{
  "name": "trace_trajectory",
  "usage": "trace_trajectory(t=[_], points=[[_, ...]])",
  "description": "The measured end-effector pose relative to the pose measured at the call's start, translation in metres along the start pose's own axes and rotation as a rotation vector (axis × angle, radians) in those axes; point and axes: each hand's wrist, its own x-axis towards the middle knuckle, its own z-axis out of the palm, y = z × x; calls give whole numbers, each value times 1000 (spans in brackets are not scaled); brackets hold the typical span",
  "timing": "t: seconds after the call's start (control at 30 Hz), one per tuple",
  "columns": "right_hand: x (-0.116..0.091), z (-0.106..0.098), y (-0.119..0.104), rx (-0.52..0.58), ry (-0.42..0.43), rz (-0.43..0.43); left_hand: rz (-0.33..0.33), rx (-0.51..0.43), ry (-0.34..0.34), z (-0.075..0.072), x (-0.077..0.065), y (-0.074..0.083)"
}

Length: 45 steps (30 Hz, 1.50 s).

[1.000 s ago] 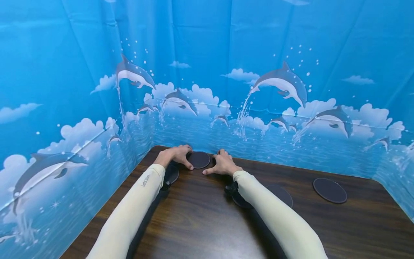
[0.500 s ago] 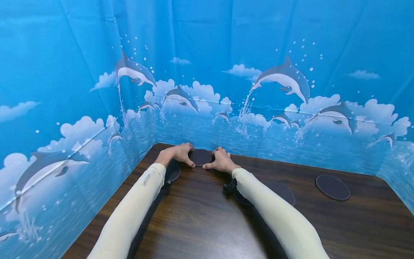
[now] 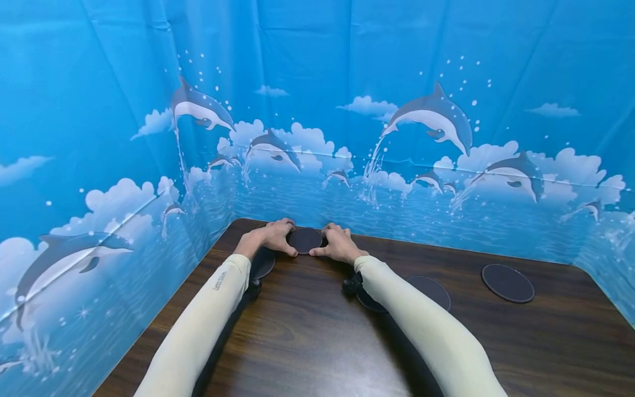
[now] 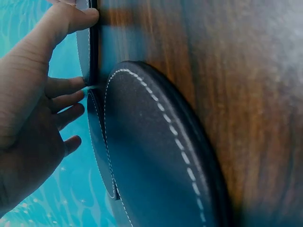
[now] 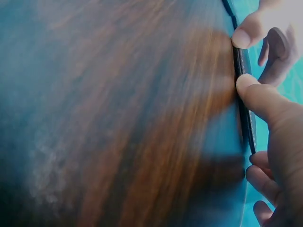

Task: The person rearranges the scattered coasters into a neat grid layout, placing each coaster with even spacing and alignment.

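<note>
A round dark coaster point(image 3: 305, 241) lies flat at the far edge of the table, between both hands. My left hand point(image 3: 270, 237) grips its left side, thumb on the near rim and fingers toward the back. On the opposite side my right hand point(image 3: 339, 246) holds it in the same way. In the right wrist view both thumbs touch the near rim of the coaster point(image 5: 241, 64), and the right fingertips reach its far side. A white-stitched coaster point(image 4: 147, 137) sits below the left wrist, with another coaster point(image 4: 100, 142) partly hidden behind it.
Two coasters, one dark point(image 3: 430, 292) and one mostly covered point(image 3: 369, 302), lie under the right forearm. Another coaster point(image 3: 507, 283) rests farther right on the brown wooden table point(image 3: 297, 331). A blue dolphin-print curtain point(image 3: 317, 193) stands along the table's back and left edges.
My right hand has moved left onto the coaster's right side, closing the gap seen a second ago. The left hand stays at the left side. The other coasters keep their places.
</note>
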Motion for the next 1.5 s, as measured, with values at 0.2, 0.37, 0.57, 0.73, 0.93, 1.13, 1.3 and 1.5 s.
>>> trace_trajectory(t=[0.2,0.37,0.57,0.73,0.93,1.13,1.3,1.5], points=[[-3,-7,1,37,25,-6,1,-48,24,-2,-6,0],[-8,-12,5,91,40,-31,42,-74,65,-5,-9,2],[-20,-17,13,139,58,-18,75,-120,107,-10,-11,13],[-34,-31,22,176,87,14,87,-192,116,-13,-4,29],[-51,-44,33,195,147,21,134,-174,142,-15,5,48],[-70,-50,42,180,188,36,185,-131,180,-13,10,66],[-86,-58,55,164,199,44,220,-165,182,-10,16,83],[-105,-74,73,186,215,74,252,-203,177,-8,30,105]])
